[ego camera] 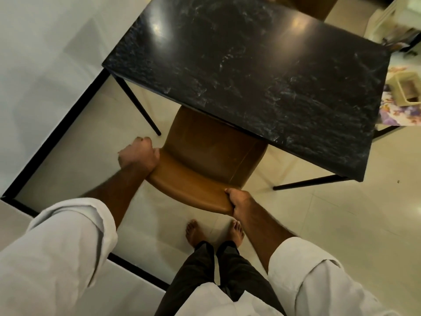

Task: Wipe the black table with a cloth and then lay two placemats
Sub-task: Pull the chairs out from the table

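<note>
chair point(205, 156) tucked under table point(250, 65) near edge; hands point(139, 153) point(239, 204) on chair back.

Black marbled table point(250, 76) on pale tiled floor point(319, 224), brown chair point(205, 160) partly beneath it

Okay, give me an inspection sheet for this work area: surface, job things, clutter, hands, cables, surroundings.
Surface: black table, glossy top with pale marbled streaks.
Job's things: cloth and placemats, nothing seen.
Clutter: nothing seen on the table.
Hands: left hand and right hand each grip one end of the backrest of the brown chair, whose seat is partly under the table.
Cables: nothing seen.
Surroundings: pale tiled floor; second brown chair at the far side; beige box on floral fabric beyond the table's right end.
</note>
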